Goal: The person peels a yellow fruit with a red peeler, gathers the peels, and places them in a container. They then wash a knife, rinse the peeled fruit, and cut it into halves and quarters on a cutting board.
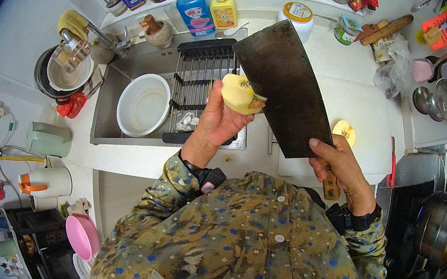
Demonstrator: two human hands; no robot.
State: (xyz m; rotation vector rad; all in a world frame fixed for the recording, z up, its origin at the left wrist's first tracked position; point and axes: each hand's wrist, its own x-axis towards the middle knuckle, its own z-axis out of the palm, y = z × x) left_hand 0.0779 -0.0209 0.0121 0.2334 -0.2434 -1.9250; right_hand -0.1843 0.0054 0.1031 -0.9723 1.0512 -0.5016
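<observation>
In my left hand (220,123) is a peeled apple piece (236,94), its core side facing the blade. My right hand (342,164) grips the wooden handle (331,186) of a broad, dark cleaver (284,86). The cleaver is raised at a tilt, one long edge against the apple piece near the core, where a bit of flesh stands partly cut. Another peeled apple half (344,132) lies cut side up on the white cutting board (365,108), partly behind my right hand. The blade hides part of the counter and board.
Left of the board is a steel sink (114,81) holding a white basin (143,107) and a black-and-steel drying rack (203,72). A red-handled knife (392,163) lies along the board's right side. Bottles and jars line the back, including a blue pump bottle (196,11). Pans (438,229) stand at right.
</observation>
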